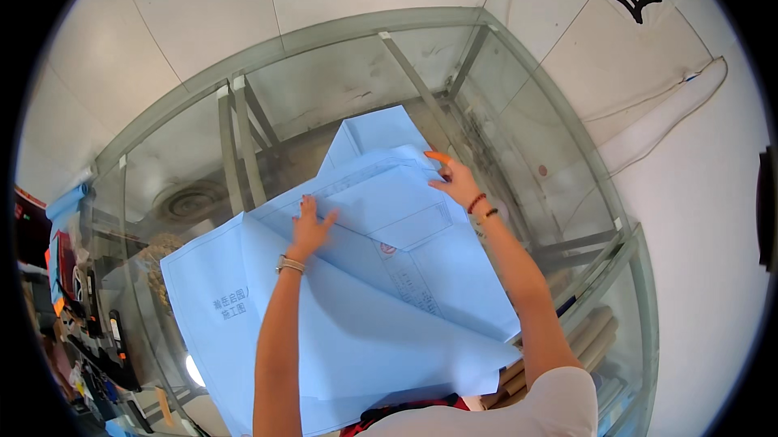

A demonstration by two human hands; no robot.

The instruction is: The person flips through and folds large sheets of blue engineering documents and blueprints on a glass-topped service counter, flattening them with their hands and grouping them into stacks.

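A: What's hard to make out?
B: The round thing [190, 200] under the glass, far left, is dim and unclear. The clutter [93, 323] beyond it is cut off by the dark rim of the view. The left forearm hides a strip of the blue paper [365, 315], whose near left corner runs toward the lower edge.

A: And the hands?
B: The left hand [309, 234], a little blurred, lies on the paper with fingers spread wide. The right hand [459, 184] is at the far right corner of a fold, thumb and forefinger slightly apart; I can't tell whether they grip it.

A: Anything inside the counter [324, 32]?
B: It's a glass case with metal bars. Brown rolls [598, 332] lie at the near right, partly behind the right arm; whether they're inside, I can't tell.

A: Where are the edges?
B: The paper lies folded across the middle of the glass, one flap pointing away. Bare glass shows beyond it and to the right, up to the curved-looking frame.
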